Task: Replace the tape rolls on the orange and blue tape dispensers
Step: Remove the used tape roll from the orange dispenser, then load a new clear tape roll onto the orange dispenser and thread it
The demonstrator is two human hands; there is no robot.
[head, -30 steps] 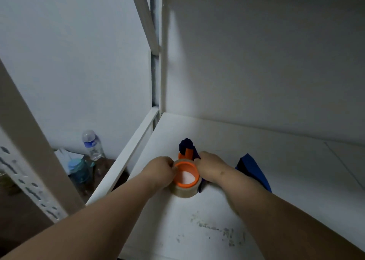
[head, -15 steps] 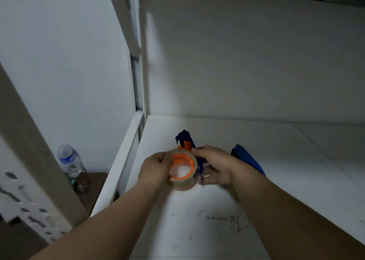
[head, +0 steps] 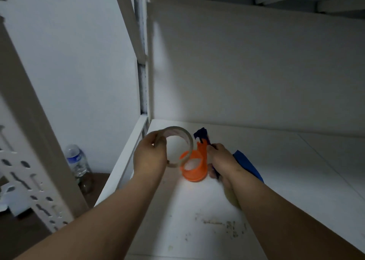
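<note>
1. Far left, a white metal rack post (head: 29,188) with slots in it stands in front, blocking part of the floor.
2. Behind the post, a clear water bottle (head: 76,162) with a blue label stands upright on the dark floor, near the white wall.
3. Next comes the white shelf (head: 286,180). Its left edge rail runs up to a gray upright in the corner. Small dark marks spot the shelf near the front.
4. The left hand (head: 150,157) is above the shelf's left part. Its fingers and thumb pinch the left side of a thin tape roll (head: 186,139). The roll is in the air, tilted, and you can see right through its hole.
5. The roll's lower right edge overlaps the rim of the orange tape dispenser (head: 194,166) in this view. The orange round hub is bare, with no roll on it.
6. The right hand (head: 220,159) is curled around the dispenser's dark handle, just right of the hub. A dark blue toothed part sticks up behind.
7. Just right of that wrist, the blue tape dispenser (head: 247,166) lies on the shelf. The arm hides most of it.
</note>
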